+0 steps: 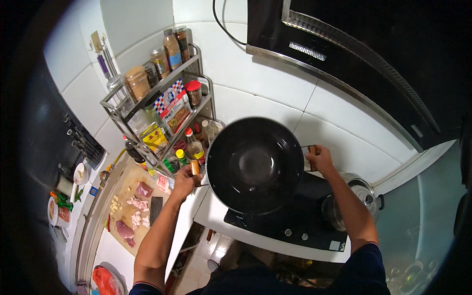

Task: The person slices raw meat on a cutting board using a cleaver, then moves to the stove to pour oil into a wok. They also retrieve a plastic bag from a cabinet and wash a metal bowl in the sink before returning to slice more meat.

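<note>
A large black wok [254, 166] with two side handles is over the left part of the black gas cooktop [265, 228]. Its inside shows no food, only light reflections. My left hand [185, 181] grips the wooden handle on the wok's left. On the opposite side, my right hand [321, 160] is closed around the other wooden handle. The wok covers whatever burner lies beneath it, and I cannot tell whether it touches the cooktop.
Left of the wok, a metal spice rack [166, 81] holds jars, bottles and packets. A cutting board [121, 177] carries raw meat, garlic cloves and a dark cleaver blade [156, 208]. A lidded metal pot [359, 201] stands by my right forearm. The range hood [332, 48] hangs above.
</note>
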Demonstrator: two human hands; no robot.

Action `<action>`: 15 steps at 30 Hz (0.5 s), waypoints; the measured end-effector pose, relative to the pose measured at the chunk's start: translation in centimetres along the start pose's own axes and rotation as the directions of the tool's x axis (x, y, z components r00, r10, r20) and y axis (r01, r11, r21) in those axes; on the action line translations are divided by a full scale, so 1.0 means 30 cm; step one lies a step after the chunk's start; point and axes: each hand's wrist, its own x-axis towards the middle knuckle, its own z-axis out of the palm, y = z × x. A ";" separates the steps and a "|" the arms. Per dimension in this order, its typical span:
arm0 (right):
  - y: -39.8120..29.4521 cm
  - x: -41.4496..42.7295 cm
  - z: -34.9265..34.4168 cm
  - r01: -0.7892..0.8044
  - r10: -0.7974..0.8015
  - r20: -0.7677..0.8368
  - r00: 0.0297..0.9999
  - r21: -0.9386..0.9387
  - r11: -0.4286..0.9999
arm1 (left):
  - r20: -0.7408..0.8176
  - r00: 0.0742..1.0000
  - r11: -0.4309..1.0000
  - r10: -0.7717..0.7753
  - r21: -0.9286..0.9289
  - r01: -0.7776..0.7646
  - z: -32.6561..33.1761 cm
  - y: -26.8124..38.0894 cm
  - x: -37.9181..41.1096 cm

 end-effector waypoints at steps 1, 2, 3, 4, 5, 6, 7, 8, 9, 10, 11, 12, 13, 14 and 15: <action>0.049 0.025 -0.019 -0.066 0.067 0.006 0.998 -0.087 0.994 | 0.050 0.997 0.998 -0.055 0.026 0.054 0.025 -0.011 0.030; 0.101 0.040 -0.035 -0.117 0.122 0.024 0.992 -0.145 0.983 | 0.061 0.995 0.997 -0.074 0.026 0.072 0.060 -0.033 0.051; 0.156 0.045 -0.047 -0.190 0.199 0.021 0.980 -0.214 0.958 | 0.078 0.987 0.989 -0.144 0.057 0.139 0.090 -0.055 0.071; 0.214 0.033 -0.054 -0.221 0.216 -0.048 0.975 -0.200 0.955 | 0.082 0.980 0.984 -0.178 0.011 0.178 0.127 -0.081 0.086; 0.264 0.028 -0.065 -0.192 0.189 -0.035 0.981 -0.227 0.955 | 0.059 0.969 0.971 -0.239 0.008 0.239 0.164 -0.106 0.095; 0.309 0.023 -0.083 -0.191 0.189 -0.030 0.981 -0.245 0.951 | 0.066 0.968 0.970 -0.241 0.008 0.241 0.199 -0.126 0.104; 0.350 0.017 -0.100 -0.225 0.225 -0.029 0.974 -0.251 0.942 | 0.078 0.964 0.967 -0.253 0.021 0.252 0.225 -0.141 0.107; 0.388 0.011 -0.112 -0.196 0.199 -0.020 0.980 -0.275 0.941 | 0.088 0.967 0.970 -0.241 0.003 0.242 0.256 -0.151 0.111; 0.426 0.007 -0.120 -0.202 0.207 -0.014 0.978 -0.288 0.936 | 0.060 0.962 0.964 -0.265 0.018 0.264 0.285 -0.159 0.114; 0.462 0.002 -0.127 -0.251 0.257 -0.018 0.966 -0.300 0.920 | 0.068 0.966 0.968 -0.249 0.028 0.248 0.309 -0.164 0.119; 0.499 -0.001 -0.133 -0.245 0.242 -0.045 0.969 -0.246 0.938 | 0.054 0.967 0.968 -0.247 0.051 0.245 0.328 -0.168 0.127; 0.539 0.000 -0.135 -0.280 0.270 -0.077 0.960 -0.189 0.941 | 0.039 0.972 0.971 -0.233 0.072 0.230 0.341 -0.175 0.140; 0.584 0.004 -0.129 -0.304 0.296 -0.080 0.952 -0.109 0.946 | 0.018 0.973 0.968 -0.229 0.113 0.226 0.351 -0.182 0.163; 0.630 0.014 -0.133 -0.293 0.276 -0.119 0.954 -0.167 0.941 | 0.024 0.977 0.971 -0.214 0.113 0.210 0.359 -0.198 0.186; 0.677 0.032 -0.151 -0.245 0.231 -0.099 0.968 -0.179 0.953 | 0.012 0.979 0.975 -0.206 0.094 0.204 0.366 -0.218 0.212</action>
